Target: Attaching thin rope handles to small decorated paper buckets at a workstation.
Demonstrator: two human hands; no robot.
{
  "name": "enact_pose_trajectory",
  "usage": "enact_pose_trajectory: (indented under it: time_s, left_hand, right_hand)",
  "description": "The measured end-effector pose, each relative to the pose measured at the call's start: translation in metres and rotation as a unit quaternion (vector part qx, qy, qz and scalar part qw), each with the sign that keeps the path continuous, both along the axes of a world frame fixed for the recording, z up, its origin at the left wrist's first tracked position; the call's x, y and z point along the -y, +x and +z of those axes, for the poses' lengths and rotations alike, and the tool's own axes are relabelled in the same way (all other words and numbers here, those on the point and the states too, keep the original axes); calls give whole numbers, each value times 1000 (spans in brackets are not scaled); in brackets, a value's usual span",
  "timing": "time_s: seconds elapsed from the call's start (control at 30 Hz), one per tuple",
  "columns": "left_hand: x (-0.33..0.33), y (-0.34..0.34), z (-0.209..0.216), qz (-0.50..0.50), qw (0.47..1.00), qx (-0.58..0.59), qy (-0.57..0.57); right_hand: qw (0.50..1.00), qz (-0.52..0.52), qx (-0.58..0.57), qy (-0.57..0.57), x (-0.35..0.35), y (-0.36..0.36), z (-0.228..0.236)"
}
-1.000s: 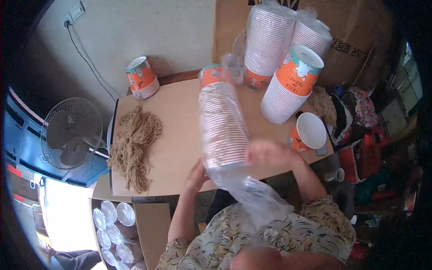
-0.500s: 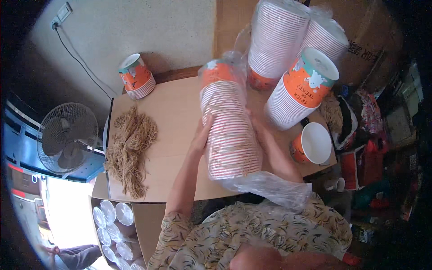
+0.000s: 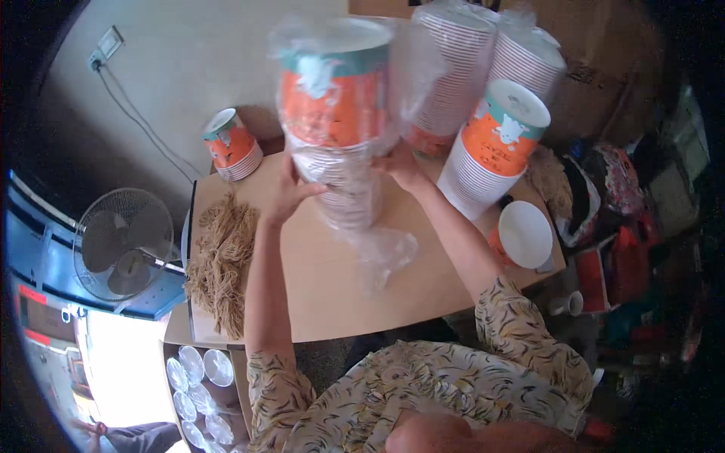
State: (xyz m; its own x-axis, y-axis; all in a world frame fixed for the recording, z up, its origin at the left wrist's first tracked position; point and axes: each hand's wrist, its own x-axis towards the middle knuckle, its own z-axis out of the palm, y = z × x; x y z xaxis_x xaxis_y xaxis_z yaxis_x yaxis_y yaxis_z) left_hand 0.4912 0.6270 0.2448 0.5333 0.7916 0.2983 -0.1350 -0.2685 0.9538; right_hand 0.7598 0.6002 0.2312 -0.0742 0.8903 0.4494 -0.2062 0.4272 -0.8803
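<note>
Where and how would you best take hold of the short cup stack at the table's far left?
The short cup stack is probably best gripped around its lower rims, from the right, since the wall stands behind and the brown cord bundle lies in front. It is nested upside down, so gripping the top cup might lift that alone.

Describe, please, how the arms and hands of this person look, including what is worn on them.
The left sleeve and right sleeve are pale cream, patterned with short curved strokes, dark and tan. They leave the forearms bare. The left hand and right hand have no gloves. The picture is too blurred to tell about rings.
</note>
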Motion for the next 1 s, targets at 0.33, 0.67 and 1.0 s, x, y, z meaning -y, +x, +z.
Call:
enact_pose_trajectory:
  time_s: [0.33,0.67,1.0]
  left_hand:
    - [9,-18,113,43,998,33,42]
    - [-1,10,228,172,894,-281,303]
    - [-57,9,307,144,972,157,103]
  right_hand:
    - [993,-62,103,18,30,7,146]
    - [838,-351,414,63,-18,43,228]
    - [977,-181,109,-7,-43,-10,340]
